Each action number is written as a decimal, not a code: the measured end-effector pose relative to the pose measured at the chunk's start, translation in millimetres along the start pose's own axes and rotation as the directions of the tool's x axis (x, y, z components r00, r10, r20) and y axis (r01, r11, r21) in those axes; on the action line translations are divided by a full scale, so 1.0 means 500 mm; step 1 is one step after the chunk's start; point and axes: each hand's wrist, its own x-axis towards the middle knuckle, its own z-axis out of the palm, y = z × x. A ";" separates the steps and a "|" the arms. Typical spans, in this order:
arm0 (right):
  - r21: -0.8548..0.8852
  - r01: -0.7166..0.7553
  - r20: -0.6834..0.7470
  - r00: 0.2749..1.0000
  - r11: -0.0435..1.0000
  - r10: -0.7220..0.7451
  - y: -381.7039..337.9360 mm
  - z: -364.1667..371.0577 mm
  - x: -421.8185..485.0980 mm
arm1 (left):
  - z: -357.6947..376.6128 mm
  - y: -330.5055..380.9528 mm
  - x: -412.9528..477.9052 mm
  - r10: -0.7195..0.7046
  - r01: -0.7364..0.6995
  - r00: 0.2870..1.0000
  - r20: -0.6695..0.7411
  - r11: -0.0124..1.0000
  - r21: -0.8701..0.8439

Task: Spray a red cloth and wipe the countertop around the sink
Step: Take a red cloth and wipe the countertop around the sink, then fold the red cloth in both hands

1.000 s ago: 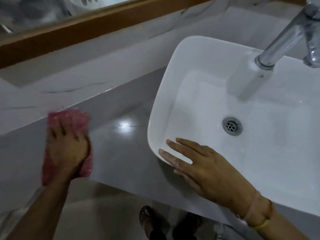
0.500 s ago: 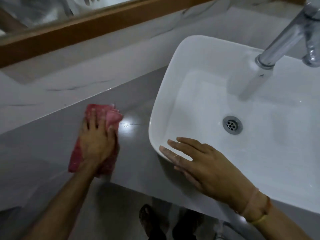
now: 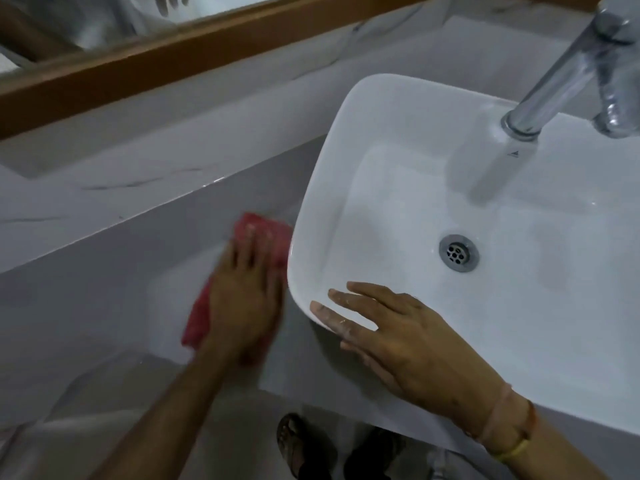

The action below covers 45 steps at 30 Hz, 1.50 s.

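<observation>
Where the cloth [image 3: 264,230] reaches the sink [image 3: 346,133]'s left wall, the two look to touch. The left hand [image 3: 242,306], blurred, presses it flat-fingered onto the counter [image 3: 104,289]. Bare counter runs leftward between back ledge and front edge. The right hand [image 3: 398,334] lies flat, fingers straight, on the sink's near corner. Under the tap [image 3: 561,74] sits a small triangle mark [image 3: 515,153] — too small to read.

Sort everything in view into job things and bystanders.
Job: red cloth, pressed flat by left hand; countertop beside the sink; right hand resting on the sink rim.
Bystanders: faucet, drain, wooden mirror frame, sandalled foot below.
</observation>
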 end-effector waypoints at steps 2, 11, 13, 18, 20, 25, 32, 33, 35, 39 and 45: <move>0.009 0.000 0.003 1.000 1.000 0.000 0.001 -0.002 0.001 | 0.008 -0.014 -0.084 0.207 -0.215 0.971 0.119 0.975 0.054; -0.008 0.029 -0.016 0.999 1.000 -0.029 0.005 0.002 0.004 | -0.031 -0.071 0.135 -0.201 0.203 0.978 -0.050 0.979 0.032; -0.025 0.035 -0.028 0.999 0.999 -0.036 0.004 0.003 0.004 | -0.003 -0.024 0.127 -0.033 0.028 0.999 0.041 0.991 0.129; -0.056 -0.004 -0.144 0.990 0.998 -0.004 0.006 0.003 0.003 | 0.000 -0.049 -0.019 0.012 -0.018 0.989 0.149 0.999 0.040; -0.110 0.017 -0.208 0.977 0.994 -0.040 0.003 0.003 0.002 | -0.017 -0.053 -0.046 -0.098 0.112 0.987 0.130 0.989 -0.102; -0.344 0.067 -0.483 0.843 0.937 -0.238 -0.021 0.015 -0.033 | -0.051 -0.027 -0.065 -0.393 0.389 0.920 0.000 0.911 -0.137; 0.618 -0.496 0.022 0.786 0.610 0.618 -0.258 0.162 0.010 | -0.137 -0.075 0.045 -0.336 0.500 0.858 0.387 0.716 -0.486; 0.710 -0.568 0.148 0.698 0.417 0.700 -0.280 0.179 0.031 | -0.155 -0.079 0.039 -0.257 0.490 0.859 0.443 0.666 -0.563; 0.798 -0.598 0.362 0.579 0.078 0.730 -0.294 0.201 0.062 | -0.189 -0.073 0.008 -0.177 0.444 0.881 0.438 0.629 -0.638; 0.842 -0.362 0.538 0.613 -0.400 0.578 -0.305 0.209 0.075 | -0.250 -0.063 -0.071 -0.079 0.320 0.939 0.336 0.564 -0.761; 0.650 -0.080 0.492 0.802 -0.756 0.338 -0.297 0.185 0.012 | -0.318 -0.003 -0.142 0.160 0.248 0.935 0.317 0.347 -0.905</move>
